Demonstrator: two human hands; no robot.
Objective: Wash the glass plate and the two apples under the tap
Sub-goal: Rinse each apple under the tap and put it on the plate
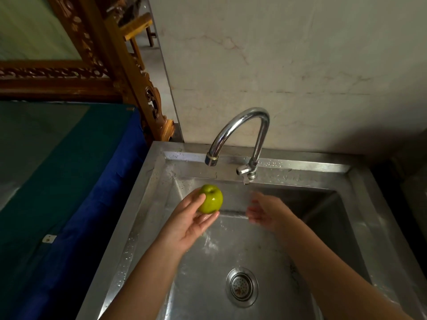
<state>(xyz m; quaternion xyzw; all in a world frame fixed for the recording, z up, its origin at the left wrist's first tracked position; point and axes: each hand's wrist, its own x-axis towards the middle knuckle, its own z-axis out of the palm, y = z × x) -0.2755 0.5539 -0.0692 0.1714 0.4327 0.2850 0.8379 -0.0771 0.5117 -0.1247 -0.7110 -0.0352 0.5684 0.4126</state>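
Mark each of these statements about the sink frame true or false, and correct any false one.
1. The left hand holds a green apple. True.
2. The right hand grips a glass plate. False: it holds nothing, fingers loosely spread and blurred; no plate is in view.
3. The apple is below the spout of the tap. True.
4. A second apple lies in the sink beside the drain strainer. False: nothing lies in the basin around the strainer.
5. The sink walls are wet with droplets. True.
6. A red cloth covers the surface left of the sink. False: the cloth there is blue.
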